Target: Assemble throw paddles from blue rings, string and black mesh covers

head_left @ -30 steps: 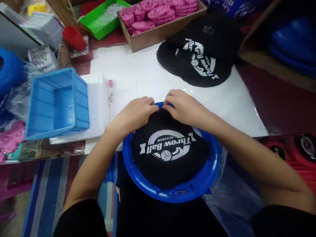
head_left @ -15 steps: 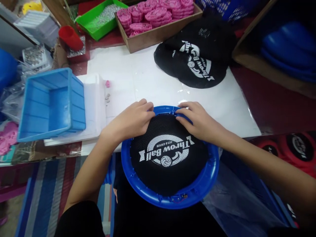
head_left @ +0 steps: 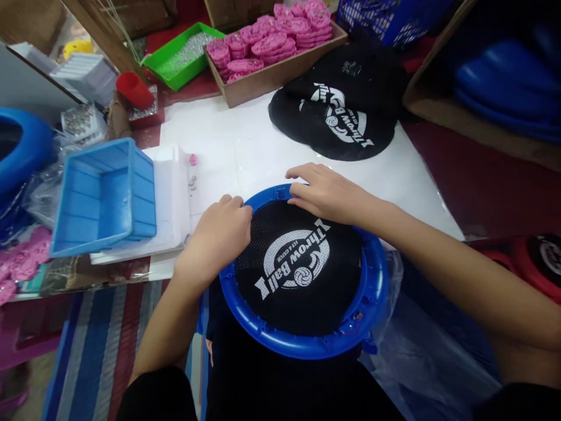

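Observation:
A round blue plastic frame [head_left: 280, 345] lies tilted over my lap, against the table edge. Inside it sits a black mesh disc [head_left: 280, 310] with white "Throw Ball" print. My left hand [head_left: 223, 231] is closed over the frame's upper left rim; its fingertips are hidden beneath the hand. At the top rim is my right hand [head_left: 318, 190], fingers apart, with the thumb beside the mesh edge. A small part with thin wires [head_left: 357, 317] shows in the lower right of the frame.
More printed black mesh discs [head_left: 337, 111] lie on the white table sheet [head_left: 219, 134]. Behind stand a cardboard tray [head_left: 280, 73] of pink parts and a green tray [head_left: 175, 67] of small metal pieces. At left is a light-blue bin [head_left: 105, 193]; at right, red rings [head_left: 530, 275].
The blue frame and its mesh have turned counterclockwise. My left hand has moved down and left with the rim, and my right hand has shifted left along the top.

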{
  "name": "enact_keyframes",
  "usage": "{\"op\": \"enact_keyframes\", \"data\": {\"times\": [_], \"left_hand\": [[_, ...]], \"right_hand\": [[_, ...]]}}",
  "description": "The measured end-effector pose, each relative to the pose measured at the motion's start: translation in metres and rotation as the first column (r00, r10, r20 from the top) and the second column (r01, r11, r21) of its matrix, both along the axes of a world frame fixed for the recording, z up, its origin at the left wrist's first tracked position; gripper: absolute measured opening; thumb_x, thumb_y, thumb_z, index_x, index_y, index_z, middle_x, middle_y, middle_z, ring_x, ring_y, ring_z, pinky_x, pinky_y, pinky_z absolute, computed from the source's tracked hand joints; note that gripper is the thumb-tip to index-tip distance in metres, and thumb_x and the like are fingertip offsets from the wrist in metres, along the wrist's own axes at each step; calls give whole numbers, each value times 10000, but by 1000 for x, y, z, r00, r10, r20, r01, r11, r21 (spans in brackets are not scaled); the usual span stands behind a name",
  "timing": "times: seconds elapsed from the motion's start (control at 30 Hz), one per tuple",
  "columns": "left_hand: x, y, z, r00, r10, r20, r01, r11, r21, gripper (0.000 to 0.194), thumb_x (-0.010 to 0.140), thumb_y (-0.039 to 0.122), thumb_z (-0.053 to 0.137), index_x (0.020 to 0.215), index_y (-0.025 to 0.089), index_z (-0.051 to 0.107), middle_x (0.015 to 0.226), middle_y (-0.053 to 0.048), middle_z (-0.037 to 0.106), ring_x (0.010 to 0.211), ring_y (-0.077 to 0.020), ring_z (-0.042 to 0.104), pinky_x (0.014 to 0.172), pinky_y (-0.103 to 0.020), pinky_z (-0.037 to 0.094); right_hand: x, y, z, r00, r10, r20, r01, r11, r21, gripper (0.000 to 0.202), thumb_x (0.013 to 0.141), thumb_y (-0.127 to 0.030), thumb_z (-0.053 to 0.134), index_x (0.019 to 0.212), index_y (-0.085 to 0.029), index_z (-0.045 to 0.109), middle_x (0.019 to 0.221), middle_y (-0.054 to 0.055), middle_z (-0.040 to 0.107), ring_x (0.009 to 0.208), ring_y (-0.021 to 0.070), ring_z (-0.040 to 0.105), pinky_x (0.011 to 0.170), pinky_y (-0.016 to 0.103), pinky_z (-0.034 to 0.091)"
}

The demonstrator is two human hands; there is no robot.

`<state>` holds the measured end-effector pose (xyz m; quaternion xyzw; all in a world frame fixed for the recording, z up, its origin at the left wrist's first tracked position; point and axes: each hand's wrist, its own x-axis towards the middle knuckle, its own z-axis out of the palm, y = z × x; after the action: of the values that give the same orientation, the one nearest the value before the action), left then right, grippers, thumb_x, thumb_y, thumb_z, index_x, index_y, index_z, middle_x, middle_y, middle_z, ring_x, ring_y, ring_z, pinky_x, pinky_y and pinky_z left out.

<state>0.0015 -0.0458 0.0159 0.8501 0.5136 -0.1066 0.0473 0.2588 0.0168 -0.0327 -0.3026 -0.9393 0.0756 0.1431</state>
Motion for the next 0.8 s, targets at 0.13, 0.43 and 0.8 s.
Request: {"op": "enact_keyframes", "data": {"times": [0.13, 0.43, 0.8], "left_hand": [[3, -17, 11, 987, 74, -145, -70, 997, 29, 319, 976, 69, 458, 942, 115, 772, 1019, -189, 693, 1032, -358, 644, 782, -446, 543], [21, -5, 9, 988, -151, -27, 154, 975, 157, 226, 1044, 161, 511, 1086, 157, 733, 1210, -174, 649, 1118, -338, 606, 868, -448, 533], [0, 19, -21, 912, -218, 347, 223, 974, 24, 163, 1052, 229, 532, 1092, 164, 676, 1242, -150, 647, 1131, -293, 605, 968, -443, 524]], "right_hand": [[-6, -23, 14, 994, -22, 105, 13, 996, 87, 199, 1046, -161, 511, 1060, -130, 707, 1459, 265, 607, 1315, 410, 575, 1015, 570, 531], [8, -48, -11, 992, -109, 66, 109, 994, 0, 204, 1059, -254, 565, 1112, -140, 726, 1517, 244, 574, 1369, 399, 553, 1091, 600, 538], [8, -46, -14, 979, -108, -171, 86, 987, -135, 104, 1018, -210, 617, 957, -222, 700, 1486, 183, 617, 1368, 383, 545, 1085, 675, 526]]}}
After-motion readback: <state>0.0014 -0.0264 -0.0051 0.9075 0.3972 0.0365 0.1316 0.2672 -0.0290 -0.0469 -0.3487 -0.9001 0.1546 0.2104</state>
